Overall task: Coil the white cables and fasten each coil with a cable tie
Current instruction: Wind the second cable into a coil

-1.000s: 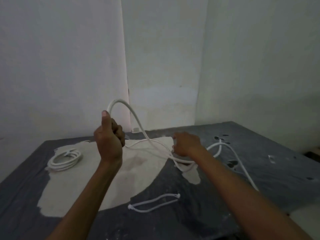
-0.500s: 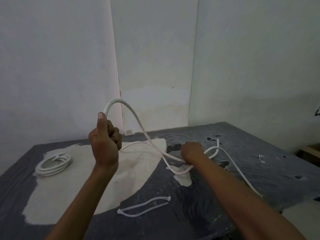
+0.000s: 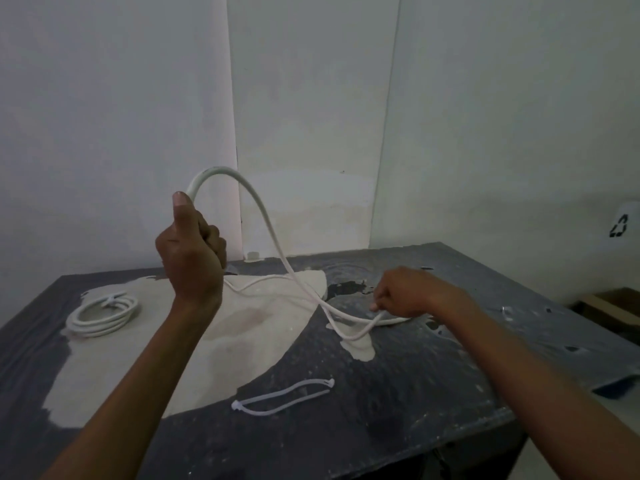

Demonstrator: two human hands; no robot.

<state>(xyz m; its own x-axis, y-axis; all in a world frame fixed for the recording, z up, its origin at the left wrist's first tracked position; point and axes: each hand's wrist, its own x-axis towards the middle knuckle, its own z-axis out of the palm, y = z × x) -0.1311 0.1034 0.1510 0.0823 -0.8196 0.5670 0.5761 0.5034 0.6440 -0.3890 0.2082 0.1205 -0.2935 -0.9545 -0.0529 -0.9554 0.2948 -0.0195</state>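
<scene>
White cable [image 3: 266, 223] was kept clenched high in left hand [image 3: 188, 252]; right hand [image 3: 407, 292] had slid rightward, pinching the slack for the next loop.

A dark, worn table [image 3: 433, 393] carries a tied cable coil [image 3: 103, 311], two loose cable ties [image 3: 282, 398] and a pale patch [image 3: 221, 341].

No readable words or numbers; a black recycling symbol [image 3: 619, 226] marks a white object at the right edge.
</scene>
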